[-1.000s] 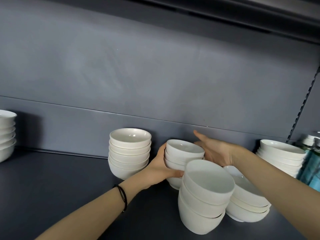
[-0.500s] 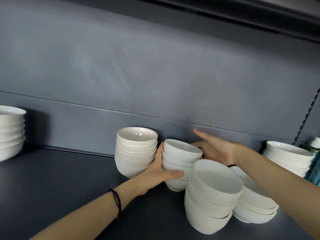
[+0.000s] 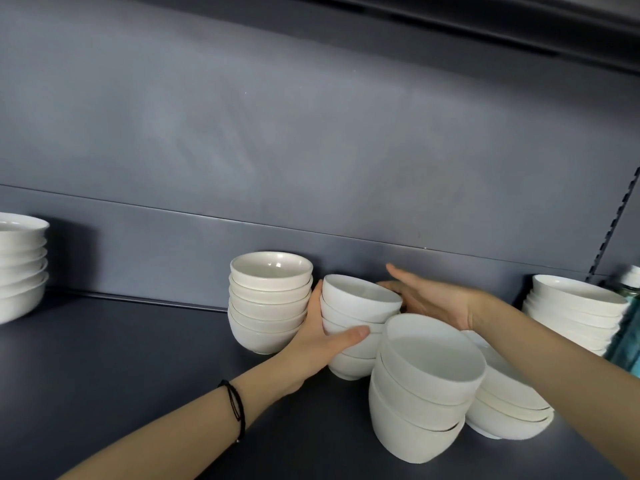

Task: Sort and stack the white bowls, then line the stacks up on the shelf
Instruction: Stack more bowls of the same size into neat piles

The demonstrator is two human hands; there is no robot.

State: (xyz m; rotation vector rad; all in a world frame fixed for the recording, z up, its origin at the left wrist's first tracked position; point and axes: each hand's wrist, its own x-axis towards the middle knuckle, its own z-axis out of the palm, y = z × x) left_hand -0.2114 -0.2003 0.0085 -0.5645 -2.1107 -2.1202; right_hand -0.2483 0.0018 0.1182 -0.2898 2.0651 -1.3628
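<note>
A short stack of small white bowls point(image 3: 358, 308) stands on the dark shelf point(image 3: 121, 358), tilted slightly, close beside a taller cream stack point(image 3: 270, 301) against the back wall. My left hand point(image 3: 320, 336) wraps the stack's left side, thumb across its front. My right hand point(image 3: 434, 299) presses flat on its right side from behind. Nearer to me stand a stack of three deeper bowls point(image 3: 424, 389) and a low stack of wider bowls point(image 3: 509, 407) under my right forearm.
A stack of wide bowls point(image 3: 20, 268) sits at the far left, another point(image 3: 575, 313) at the far right beside a teal glass jar point(image 3: 627, 327). A slotted upright point(image 3: 616, 223) runs up the right wall. Bare shelf lies between the left stack and the cream stack.
Both hands have slid the small stack left, nearly against the cream stack. My left thumb now lies further across its front.
</note>
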